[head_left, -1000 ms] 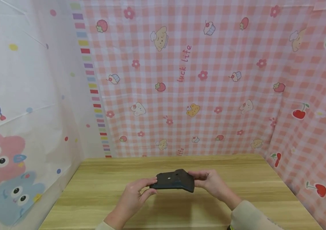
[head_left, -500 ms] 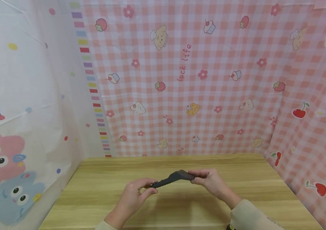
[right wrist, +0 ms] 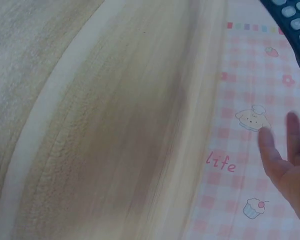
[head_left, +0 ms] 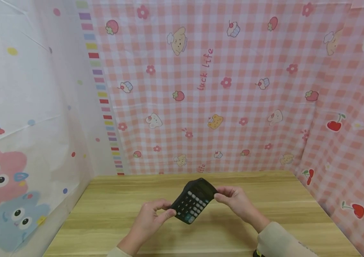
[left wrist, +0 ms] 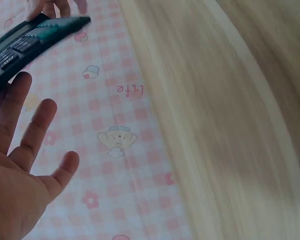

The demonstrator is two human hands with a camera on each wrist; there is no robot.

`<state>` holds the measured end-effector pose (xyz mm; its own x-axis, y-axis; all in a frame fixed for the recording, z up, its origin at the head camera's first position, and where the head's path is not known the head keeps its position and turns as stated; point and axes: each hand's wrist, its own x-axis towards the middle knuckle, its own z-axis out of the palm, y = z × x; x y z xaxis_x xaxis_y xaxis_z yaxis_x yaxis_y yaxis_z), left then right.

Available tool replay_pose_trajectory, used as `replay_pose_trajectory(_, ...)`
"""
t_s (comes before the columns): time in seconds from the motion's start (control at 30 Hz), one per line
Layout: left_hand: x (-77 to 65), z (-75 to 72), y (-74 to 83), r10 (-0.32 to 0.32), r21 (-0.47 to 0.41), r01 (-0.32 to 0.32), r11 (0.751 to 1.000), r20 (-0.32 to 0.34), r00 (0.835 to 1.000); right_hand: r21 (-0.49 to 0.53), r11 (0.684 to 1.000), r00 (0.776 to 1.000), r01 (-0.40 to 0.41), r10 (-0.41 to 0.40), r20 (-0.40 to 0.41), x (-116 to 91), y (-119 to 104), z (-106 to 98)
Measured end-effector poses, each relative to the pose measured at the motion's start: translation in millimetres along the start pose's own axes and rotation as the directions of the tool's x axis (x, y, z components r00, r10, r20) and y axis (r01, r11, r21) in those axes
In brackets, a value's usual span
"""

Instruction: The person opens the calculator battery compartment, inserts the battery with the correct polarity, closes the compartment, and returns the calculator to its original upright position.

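A black calculator with pale and dark keys is held tilted above the wooden table, its key side facing the head camera. My left hand pinches its lower left edge between thumb and fingers. At the display end, on the upper right, my right hand pinches the corner. In the left wrist view the calculator sits at the top left, over the spread outer fingers of the left hand. Only a keyed corner of the calculator shows in the right wrist view, above the right hand.
Beneath the hands lies a wood-grain table. A pink checked cloth hangs behind it and along the right side, and a white cartoon-print sheet on the left. A small black and yellow thing peeks out beside the right sleeve.
The calculator has turned in both hands: first its plain back showed, then its thin edge, and now its keys and display. Both hands have stayed in nearly the same place.
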<state>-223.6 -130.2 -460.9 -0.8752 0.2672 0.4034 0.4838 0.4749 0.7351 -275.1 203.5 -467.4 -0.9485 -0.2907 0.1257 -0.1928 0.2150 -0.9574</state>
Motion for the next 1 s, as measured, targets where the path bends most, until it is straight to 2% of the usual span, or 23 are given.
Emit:
replay_pose_trajectory(0.23,-0.8,5.7,-0.7,-0.138,-0.092,0.143,0.985,0.057,0.989,0.041,0.999,0.999,-0.027,0.029,-0.04,0,-2,2)
replay_pose_trajectory(0.37,-1.3,8.4,-2.8,-0.176,-0.14,0.186,0.972,0.084,0.981,0.066,0.997,0.997,-0.039,0.043,-0.063,0,-3,3)
replay_pose_trajectory(0.7,-4.5,14.2,-5.2,-0.164,-0.159,0.182,0.97,0.119,0.979,0.069,0.997,0.999,-0.031,0.032,-0.014,2,-6,1)
replay_pose_trajectory(1.0,-6.6,19.0,-6.9,-0.136,-0.133,0.147,0.98,0.087,0.987,0.065,0.994,0.995,-0.093,0.095,-0.031,1,-11,1)
